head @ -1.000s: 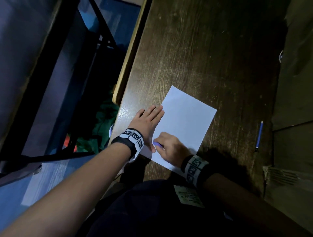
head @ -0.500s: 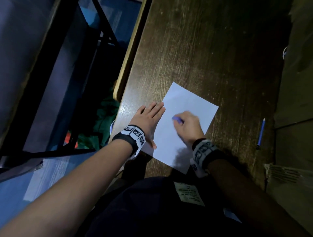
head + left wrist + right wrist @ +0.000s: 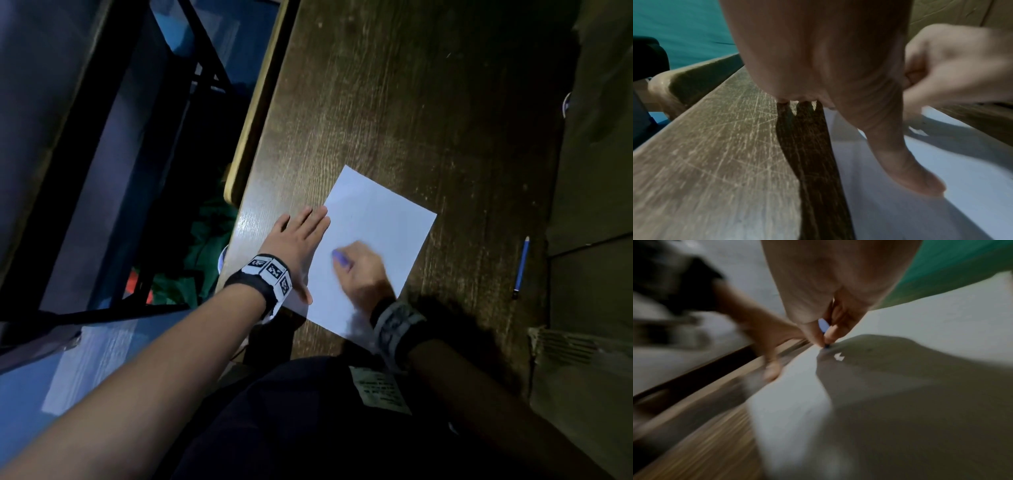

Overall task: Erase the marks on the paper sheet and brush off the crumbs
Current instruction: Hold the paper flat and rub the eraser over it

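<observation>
The white paper sheet (image 3: 373, 246) lies near the close edge of the scratched dark wooden table (image 3: 394, 102). The left hand (image 3: 298, 240) presses flat, fingers straight, on its left edge, while the right hand (image 3: 363, 270) (blurred) pinches a small blue eraser (image 3: 339, 257) against the sheet's middle. A blue pencil (image 3: 521, 267) lies well apart to the right.

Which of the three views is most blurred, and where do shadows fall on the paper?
Right wrist view: heaviest motion blur; the right hand casts a broad shadow on the paper sheet. Head view: dim, only the right hand smeared. Left wrist view: fairly sharp; the left hand shadows the desk.
</observation>
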A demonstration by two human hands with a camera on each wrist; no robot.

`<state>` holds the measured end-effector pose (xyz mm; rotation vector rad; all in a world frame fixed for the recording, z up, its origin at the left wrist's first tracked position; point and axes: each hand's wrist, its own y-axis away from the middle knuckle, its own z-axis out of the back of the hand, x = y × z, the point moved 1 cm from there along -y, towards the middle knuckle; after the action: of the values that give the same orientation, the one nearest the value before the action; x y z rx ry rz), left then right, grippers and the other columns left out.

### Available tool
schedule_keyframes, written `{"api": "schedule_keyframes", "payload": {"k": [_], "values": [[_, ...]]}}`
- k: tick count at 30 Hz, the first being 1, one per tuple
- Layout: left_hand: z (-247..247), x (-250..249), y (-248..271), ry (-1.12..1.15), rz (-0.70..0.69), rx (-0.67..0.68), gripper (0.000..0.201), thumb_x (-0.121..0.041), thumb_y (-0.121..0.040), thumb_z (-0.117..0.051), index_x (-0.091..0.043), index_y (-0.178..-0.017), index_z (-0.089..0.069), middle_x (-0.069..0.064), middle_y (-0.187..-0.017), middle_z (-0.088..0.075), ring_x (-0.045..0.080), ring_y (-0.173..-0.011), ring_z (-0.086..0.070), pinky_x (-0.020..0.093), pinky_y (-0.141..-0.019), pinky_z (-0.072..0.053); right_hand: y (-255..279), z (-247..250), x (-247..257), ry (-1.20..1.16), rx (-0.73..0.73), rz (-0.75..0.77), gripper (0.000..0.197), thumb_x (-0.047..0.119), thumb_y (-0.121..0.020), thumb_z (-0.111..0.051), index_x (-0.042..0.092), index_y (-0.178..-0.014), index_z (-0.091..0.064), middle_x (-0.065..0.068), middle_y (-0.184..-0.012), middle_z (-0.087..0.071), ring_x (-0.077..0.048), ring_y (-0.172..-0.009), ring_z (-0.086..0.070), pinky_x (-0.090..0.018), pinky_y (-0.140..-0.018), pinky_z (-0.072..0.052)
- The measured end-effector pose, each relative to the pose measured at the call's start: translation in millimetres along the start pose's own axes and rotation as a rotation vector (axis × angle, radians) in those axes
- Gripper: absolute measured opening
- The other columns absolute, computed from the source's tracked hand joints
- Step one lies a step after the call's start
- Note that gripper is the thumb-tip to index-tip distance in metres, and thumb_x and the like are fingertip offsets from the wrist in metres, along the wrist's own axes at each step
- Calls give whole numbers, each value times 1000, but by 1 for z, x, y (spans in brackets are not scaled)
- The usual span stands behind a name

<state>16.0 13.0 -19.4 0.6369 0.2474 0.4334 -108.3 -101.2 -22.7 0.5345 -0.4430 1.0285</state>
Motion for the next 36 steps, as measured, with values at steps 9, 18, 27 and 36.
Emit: {"api": "schedule_keyframes", "payload": {"k": [9,18,27,36], "values": [[1,1,1,9,-5,12,162,-79,-51,-83,-14,-159,20,0,-167,27,23,-154,22,50,-126,1,-15,11,-20,-30,-181,-141,15,14,-92,-59,5,-94,-72,-12,-90,-64,-26,-82,-62,-32,-81,-50],[1,1,-1,6,-6,8,163,-79,-51,-82,-14,-159,20,0,-167,27,24,-154,22,49,-126,4,-29,20,-23,-85,-110,-172,16,17,-90,-61,8,-97,-72,-8,-95,-64,-23,-86,-62,-34,-85,-51],[2,2,-1,7,-4,-3,164,-80,-48,-83,-14,-160,18,0,-167,25,24,-155,19,48,-124,3,-10,5,1,-110,133,106,12,15,-89,-64,6,-91,-72,-11,-83,-62,-23,-75,-59,-28,-76,-48],[3,2,-1,0,0,2,163,-79,-50,-82,-15,-159,19,-1,-167,26,23,-155,20,47,-124,4,-4,-1,11,-67,352,240,9,12,-88,-63,11,-81,-68,-1,-78,-52,-22,-72,-53,-29,-71,-40]]}}
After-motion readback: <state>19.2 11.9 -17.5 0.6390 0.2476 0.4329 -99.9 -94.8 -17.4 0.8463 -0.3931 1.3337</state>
